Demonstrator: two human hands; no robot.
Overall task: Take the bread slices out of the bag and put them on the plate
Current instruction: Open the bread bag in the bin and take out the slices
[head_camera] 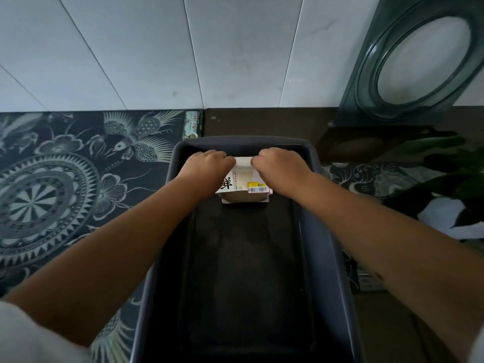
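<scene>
**Both hands pinch the bag's sealed top to open it**

The bread bag (244, 186) stands at the far end of the dark rectangular tray (323, 231). The left hand (209, 163) and right hand (277, 166) each pinch the folded top edge, fingers curled together, apparently to pull it apart. The slices are inside the bag.

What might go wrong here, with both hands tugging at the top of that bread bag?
Both hands, left hand and right hand, pinch the bag at its top edge; a hard pull may rip it and spill slices. The bag stands at the far end of the dark tray and might tip.
</scene>
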